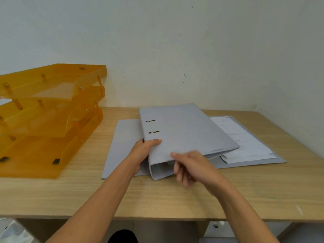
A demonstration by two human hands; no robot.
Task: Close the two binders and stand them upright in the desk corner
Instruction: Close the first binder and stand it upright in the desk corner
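Observation:
Two grey binders lie at the middle of the wooden desk. The upper binder [185,130] is closed and rests tilted on top of the lower one, its spine toward me. My left hand [142,153] grips its left edge near the spine, thumb on the cover. My right hand [191,167] is blurred at the front edge of that binder, fingers curled by the cover; whether it grips is unclear. The lower binder [122,146] lies open flat, with white papers [245,139] showing on its right half.
An orange translucent stack of letter trays [47,118] stands at the left of the desk. The pale wall [175,50] runs behind, meeting a side wall at the desk's far right corner [259,109]. The desk's front edge [157,218] is near me.

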